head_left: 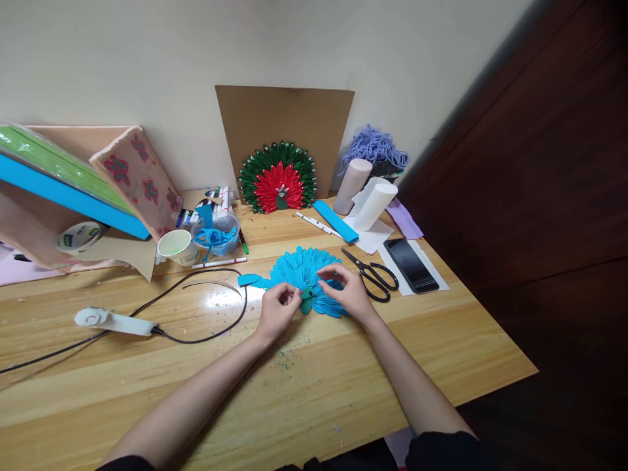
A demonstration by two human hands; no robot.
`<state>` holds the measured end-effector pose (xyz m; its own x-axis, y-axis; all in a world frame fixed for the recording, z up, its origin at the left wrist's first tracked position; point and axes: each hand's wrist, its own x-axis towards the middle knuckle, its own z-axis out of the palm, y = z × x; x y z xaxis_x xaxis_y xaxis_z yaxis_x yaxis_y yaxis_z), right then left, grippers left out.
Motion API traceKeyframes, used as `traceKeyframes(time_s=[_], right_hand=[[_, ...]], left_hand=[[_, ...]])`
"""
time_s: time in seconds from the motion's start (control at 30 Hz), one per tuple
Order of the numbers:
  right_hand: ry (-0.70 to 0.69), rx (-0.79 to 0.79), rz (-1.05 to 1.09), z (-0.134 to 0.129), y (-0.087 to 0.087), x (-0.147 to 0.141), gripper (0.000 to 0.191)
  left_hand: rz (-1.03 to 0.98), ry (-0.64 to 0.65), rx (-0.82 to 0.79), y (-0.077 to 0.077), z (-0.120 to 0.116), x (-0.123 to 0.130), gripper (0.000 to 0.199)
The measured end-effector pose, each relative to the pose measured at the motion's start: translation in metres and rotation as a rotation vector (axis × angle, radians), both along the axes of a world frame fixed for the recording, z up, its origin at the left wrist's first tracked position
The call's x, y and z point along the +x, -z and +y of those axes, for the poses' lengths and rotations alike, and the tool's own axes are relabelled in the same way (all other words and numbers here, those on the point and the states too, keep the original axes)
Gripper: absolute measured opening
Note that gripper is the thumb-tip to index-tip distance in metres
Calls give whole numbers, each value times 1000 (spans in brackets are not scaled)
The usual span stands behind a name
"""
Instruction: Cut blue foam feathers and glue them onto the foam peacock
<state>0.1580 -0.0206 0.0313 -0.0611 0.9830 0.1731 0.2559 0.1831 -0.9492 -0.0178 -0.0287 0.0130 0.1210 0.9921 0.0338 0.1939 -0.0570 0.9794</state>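
A fan of layered blue paper feathers (304, 263) lies on the wooden table in front of me. At its lower middle sits a small green paper piece (306, 305) shaped like a bird's head and body, with a dark spot on it. My left hand (279, 313) pinches the left edge of this green piece between thumb and fingertips. On the other side, my right hand (349, 291) hovers over the feathers with thumb and fingers apart. Loose blue paper feathers (252, 280) lie left of the fan.
Black-handled scissors (375, 276) and a phone (411, 265) lie to the right. A white glue gun (115, 321) with a black cord rests at left. Behind stand a paper cup (178, 247), a tub of blue scraps (217, 239) and a red-green peacock (279, 180) on cardboard (284, 111).
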Motion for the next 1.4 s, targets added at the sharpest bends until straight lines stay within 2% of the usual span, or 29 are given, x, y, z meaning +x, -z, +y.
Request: traceKeyframes(time_s=[0.13, 0.27, 0.4, 0.53, 0.63, 0.77, 0.97, 1.17, 1.4], right_hand=[[-93, -63, 2, -7, 3, -15, 18], [-74, -137, 59, -6, 8, -21, 14], [-30, -154, 82, 1, 8, -12, 14], [-9, -118, 34, 2, 3, -3, 16], [-83, -36, -58, -1, -2, -1, 21], [-112, 44, -155, -4, -2, -5, 14], [-39, -147, 33, -1, 8, -11, 21], [-63, -321, 240, -2, 9, -18, 28], [-131, -344, 276, -4, 10, -21, 27]], left_hand=[[42, 71, 52, -1, -2, 1, 26], [83, 86, 65, -1, -2, 1, 27], [67, 80, 45, 1, -1, 0, 27], [28, 45, 24, 2, 1, -1, 27], [3, 29, 5, 2, 2, -2, 27], [-14, 69, -3, 3, 2, -2, 25], [-59, 67, -4, 4, 1, 1, 27], [-107, 69, -2, 6, 1, 0, 26], [-148, 69, -11, 7, 2, 0, 26]])
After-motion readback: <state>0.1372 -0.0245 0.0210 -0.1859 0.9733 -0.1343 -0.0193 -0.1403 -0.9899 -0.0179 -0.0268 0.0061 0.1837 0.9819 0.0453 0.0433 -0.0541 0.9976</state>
